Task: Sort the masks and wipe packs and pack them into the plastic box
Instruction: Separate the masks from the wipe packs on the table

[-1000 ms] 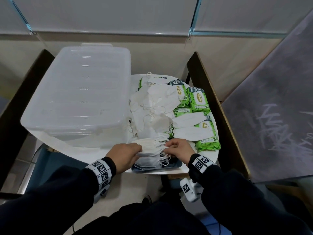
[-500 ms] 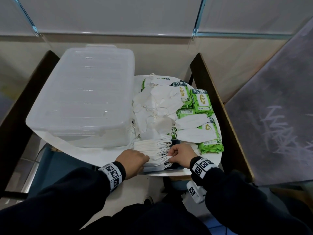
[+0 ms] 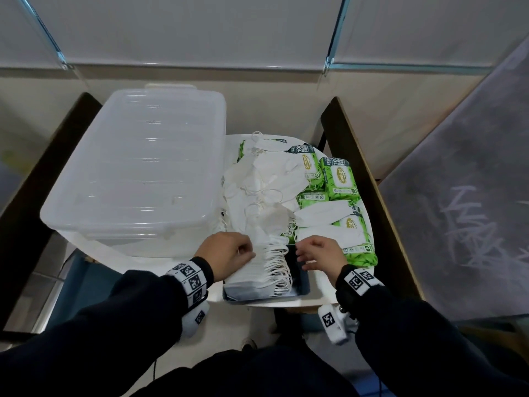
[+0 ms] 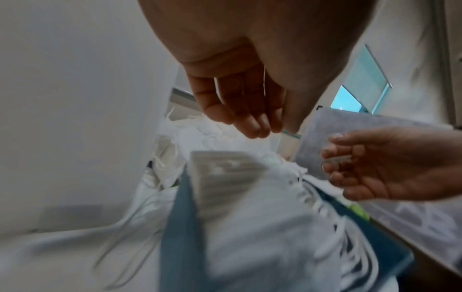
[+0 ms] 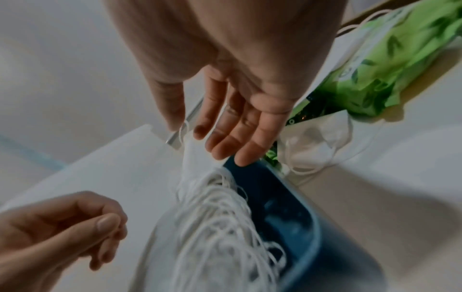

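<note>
Both hands are letting go of the stacked masks (image 3: 257,267) lying in the blue tray (image 3: 300,285), left hand (image 3: 229,253) and right hand (image 3: 320,253) loosely open and empty; sorting is proceeding, and next the closed plastic box (image 3: 137,173) is needing opening, wipe packs (image 3: 340,179) waiting beside.

The plastic box (image 3: 134,173) fills the left-centre of the head view on the bench (image 3: 320,293). Right of it lie loose masks (image 3: 266,190), wipe packs (image 3: 339,179) further right. Lower centre, a mask stack (image 3: 263,270) sits in a tray (image 3: 300,282).
</note>
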Available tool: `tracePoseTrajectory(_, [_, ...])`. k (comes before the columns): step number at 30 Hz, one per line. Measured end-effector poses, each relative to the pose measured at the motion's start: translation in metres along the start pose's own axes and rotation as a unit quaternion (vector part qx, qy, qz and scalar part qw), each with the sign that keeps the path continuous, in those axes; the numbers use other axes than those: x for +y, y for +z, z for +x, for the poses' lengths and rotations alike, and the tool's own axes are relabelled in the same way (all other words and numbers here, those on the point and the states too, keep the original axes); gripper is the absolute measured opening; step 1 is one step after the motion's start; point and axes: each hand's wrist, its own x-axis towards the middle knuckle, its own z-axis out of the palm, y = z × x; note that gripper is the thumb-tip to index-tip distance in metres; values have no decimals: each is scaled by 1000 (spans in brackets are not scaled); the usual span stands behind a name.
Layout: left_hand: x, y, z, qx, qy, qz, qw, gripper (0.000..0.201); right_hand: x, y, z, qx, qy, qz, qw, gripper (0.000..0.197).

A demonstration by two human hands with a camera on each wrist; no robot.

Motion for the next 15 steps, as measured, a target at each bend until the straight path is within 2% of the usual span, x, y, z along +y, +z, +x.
tracePoseTrajectory(4, [19,-3,45,70,-34,-102,992,13,-26,-17,19,37,39,155,986,12])
tracePoseTrajectory(7, [29,3,83,61,-114,-149,980,39,-46,-22,45,50,54,202,977,11])
tracePoseTrajectory(10, [26,12,112,70,-224,-163,958,59,-63,-24,76,57,64,187,979,13])
tracePoseTrajectory(12, [18,15,125,95,-317,-177,927,68,-73,-26,97,50,83,176,980,20])
tracePoseTrajectory(15, [6,18,140,77,-441,-268,853,82,-86,-29,123,29,116,160,980,20])
